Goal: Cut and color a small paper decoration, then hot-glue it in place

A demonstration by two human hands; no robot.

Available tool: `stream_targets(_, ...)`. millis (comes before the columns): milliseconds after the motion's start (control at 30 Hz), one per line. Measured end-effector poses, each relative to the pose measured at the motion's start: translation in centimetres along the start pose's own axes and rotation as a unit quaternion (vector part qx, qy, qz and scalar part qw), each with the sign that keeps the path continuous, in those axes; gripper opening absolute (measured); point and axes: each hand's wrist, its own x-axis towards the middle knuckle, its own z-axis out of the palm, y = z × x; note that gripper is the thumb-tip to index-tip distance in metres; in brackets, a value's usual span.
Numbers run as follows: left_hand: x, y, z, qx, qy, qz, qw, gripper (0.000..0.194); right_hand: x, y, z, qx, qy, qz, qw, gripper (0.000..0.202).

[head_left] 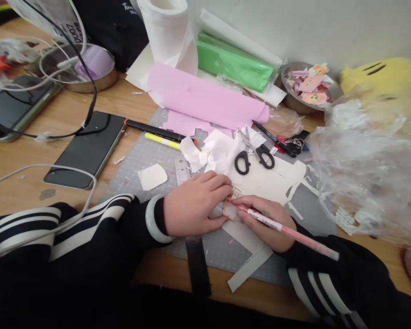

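Note:
My right hand (pixel 265 219) is closed around a pen (pixel 294 235) with a reddish-orange barrel, its tip pointing left. That tip meets a small pale paper piece (pixel 230 210) with an orange edge. My left hand (pixel 199 201) pinches the piece from the other side, between thumb and fingers. Beneath both hands lies a grey cutting mat (pixel 140 183) with white paper sheets (pixel 260 183) on it. Scissors with black handles (pixel 255 155) rest on the paper just beyond my hands. A ruler (pixel 196 260) passes under my left hand.
A black phone (pixel 87 148) and a cable (pixel 89 173) lie to the left. Behind the mat are rolled pink paper (pixel 208 98), a green packet (pixel 233 64) and a paper roll (pixel 167 32). A metal bowl (pixel 301 103) holds coloured paper cutouts. Clear plastic bags (pixel 366 169) crowd the right.

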Motion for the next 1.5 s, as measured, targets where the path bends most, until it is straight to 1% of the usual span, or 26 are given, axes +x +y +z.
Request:
stream_targets(67, 0.01, -0.02, 0.01, 0.001, 0.002, 0.000, 1.000, 0.033, -0.03, -0.02, 0.02, 0.009, -0.007, -0.011, 1.000, 0.025)
stream_targets(200, 0.01, -0.05, 0.06, 0.002, -0.001, -0.001, 1.000, 0.032, 0.02, -0.04, 0.07, -0.005, 0.000, 0.020, 1.000, 0.027)
stream_targets(367, -0.01, -0.07, 0.10, -0.002, -0.003, -0.004, 1.000, 0.032, 0.20, 0.05, -0.03, 0.010, -0.016, -0.026, 0.999, 0.026)
stream_targets(433, -0.02, -0.06, 0.11, -0.003, -0.003, -0.003, 1.000, 0.032, 0.28, -0.03, -0.10, 0.004, -0.024, -0.004, 1.000, 0.026)
stream_targets(500, -0.04, -0.06, 0.12, -0.003, -0.003, -0.002, 1.000, 0.032, 0.31, -0.10, -0.07, -0.007, -0.018, 0.018, 1.000, 0.027)
stream_targets(667, -0.07, -0.09, 0.04, -0.004, -0.005, -0.001, 1.000, 0.031, 0.11, 0.16, 0.50, 0.009, 0.010, -0.034, 0.999, 0.027)
stream_targets(833, -0.01, -0.11, 0.02, -0.004, -0.002, 0.002, 1.000, 0.030, 0.02, 0.19, 0.61, -0.008, 0.014, -0.009, 1.000, 0.026)
stream_targets(1000, 0.04, -0.11, 0.06, 0.001, -0.001, 0.019, 1.000, 0.031, 0.09, 0.06, 0.35, 0.003, -0.010, -0.031, 0.999, 0.025)
stream_targets(1067, 0.02, -0.14, 0.06, -0.001, -0.003, 0.022, 1.000, 0.031, 0.10, 0.14, 0.42, 0.001, -0.003, -0.028, 1.000, 0.026)
stream_targets(1167, -0.06, -0.19, 0.05, -0.003, -0.006, 0.020, 1.000, 0.031, 0.07, 0.28, 0.58, -0.005, 0.010, -0.006, 1.000, 0.026)
stream_targets(1300, -0.09, -0.21, 0.07, -0.005, -0.001, 0.023, 1.000, 0.030, 0.04, 0.15, 0.49, 0.009, 0.001, -0.018, 1.000, 0.025)
stream_targets(1433, -0.01, -0.19, 0.10, -0.002, 0.001, 0.024, 1.000, 0.029, 0.01, -0.17, 0.23, 0.005, 0.001, 0.010, 1.000, 0.024)
stream_targets(1500, 0.00, -0.19, 0.11, -0.001, -0.001, 0.024, 1.000, 0.030, 0.00, -0.26, 0.16, 0.012, 0.001, -0.001, 1.000, 0.023)
